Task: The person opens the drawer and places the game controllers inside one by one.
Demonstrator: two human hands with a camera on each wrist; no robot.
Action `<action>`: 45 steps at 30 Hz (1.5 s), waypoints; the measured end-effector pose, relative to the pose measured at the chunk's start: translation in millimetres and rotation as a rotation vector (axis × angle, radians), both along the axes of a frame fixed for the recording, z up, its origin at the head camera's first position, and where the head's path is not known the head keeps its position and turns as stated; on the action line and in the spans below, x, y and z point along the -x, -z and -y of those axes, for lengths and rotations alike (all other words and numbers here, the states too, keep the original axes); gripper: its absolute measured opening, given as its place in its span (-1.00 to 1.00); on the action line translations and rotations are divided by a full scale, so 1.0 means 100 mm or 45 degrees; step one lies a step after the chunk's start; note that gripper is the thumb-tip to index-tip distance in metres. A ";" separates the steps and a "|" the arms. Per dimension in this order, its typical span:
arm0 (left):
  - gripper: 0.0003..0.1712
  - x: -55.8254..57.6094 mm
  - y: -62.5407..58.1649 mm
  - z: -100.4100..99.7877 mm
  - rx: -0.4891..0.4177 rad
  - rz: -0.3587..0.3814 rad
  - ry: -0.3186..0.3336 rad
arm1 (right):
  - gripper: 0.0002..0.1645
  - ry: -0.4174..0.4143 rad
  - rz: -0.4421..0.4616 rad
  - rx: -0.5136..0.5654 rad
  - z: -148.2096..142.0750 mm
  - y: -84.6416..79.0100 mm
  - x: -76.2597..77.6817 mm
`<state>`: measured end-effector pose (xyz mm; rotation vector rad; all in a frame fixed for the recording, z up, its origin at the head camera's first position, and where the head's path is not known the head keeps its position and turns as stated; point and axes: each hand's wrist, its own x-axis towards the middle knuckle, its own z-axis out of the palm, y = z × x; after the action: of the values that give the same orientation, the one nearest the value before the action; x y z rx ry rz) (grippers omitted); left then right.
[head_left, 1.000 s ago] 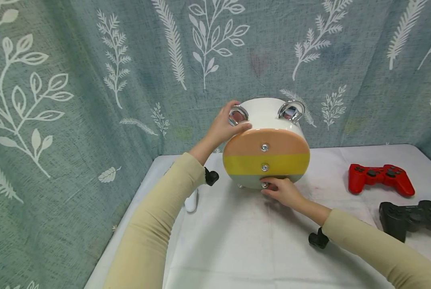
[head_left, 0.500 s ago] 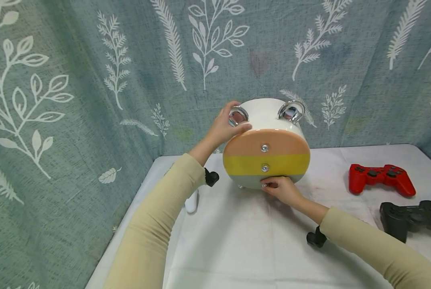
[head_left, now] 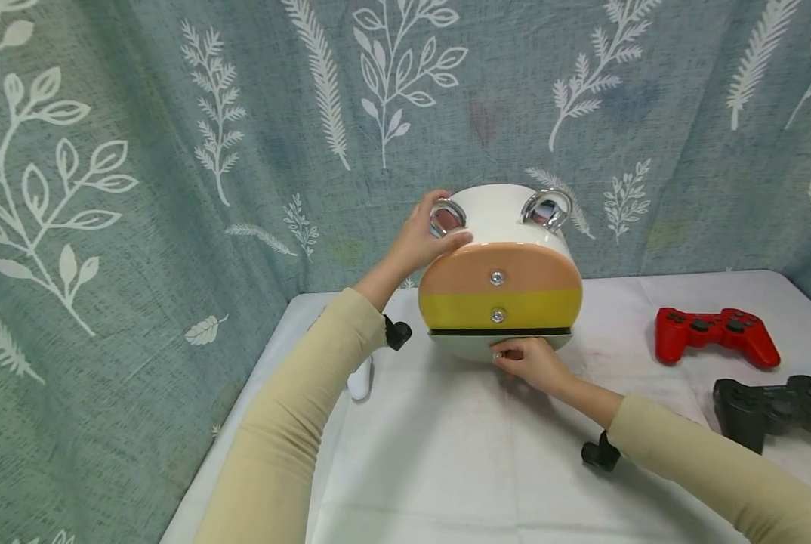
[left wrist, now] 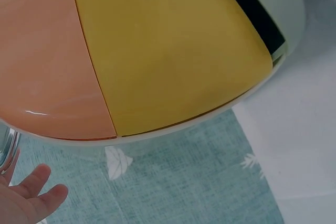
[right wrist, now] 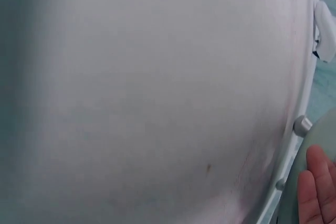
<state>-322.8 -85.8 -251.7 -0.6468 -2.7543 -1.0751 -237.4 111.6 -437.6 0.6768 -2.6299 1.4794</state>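
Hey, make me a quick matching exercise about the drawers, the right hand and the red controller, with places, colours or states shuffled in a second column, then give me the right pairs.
Column one:
1. Top drawer
2. Bottom drawer
3. Right hand
4. Red controller

Column two:
A. Pinching a small knob
B. Lying close to the black controller
C. Orange and closed
D. Pulled slightly open

Right pairs: 1-C, 2-D, 3-A, 4-B.

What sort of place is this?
Perhaps a staged filming corner: a leaf-patterned curtain hangs behind a white-covered table, and two small black wrist-worn devices hint at recording.
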 end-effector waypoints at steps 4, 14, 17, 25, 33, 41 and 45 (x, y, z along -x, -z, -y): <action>-0.10 0.01 0.00 0.01 -0.013 -0.008 0.004 | -0.78 -0.014 -0.001 -0.009 0.01 0.00 -0.07; -0.11 0.01 0.01 0.02 -0.017 0.000 0.002 | -0.76 -0.039 0.044 0.001 0.01 0.02 -0.25; -0.10 0.01 0.01 0.02 -0.007 0.008 -0.003 | -0.76 -0.051 0.043 -0.008 0.01 0.02 -0.31; -0.08 0.00 0.00 0.01 0.005 0.005 0.000 | -0.78 -0.083 -0.023 -0.006 0.01 0.03 -0.48; -0.10 0.00 0.00 0.01 -0.007 -0.008 0.005 | -0.80 -0.098 -0.071 -0.013 0.01 0.03 -0.63; -0.09 -0.01 0.00 0.01 -0.002 0.000 0.005 | -0.80 -0.130 -0.080 -0.006 -0.01 0.03 -0.74; -0.09 -0.02 -0.01 0.01 0.000 0.005 0.000 | -0.80 -0.129 -0.073 0.003 0.00 0.03 -0.78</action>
<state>-321.2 -86.5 -251.0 -0.6452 -2.7577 -1.0772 -159.2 111.9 -440.3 0.8506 -2.5870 1.4640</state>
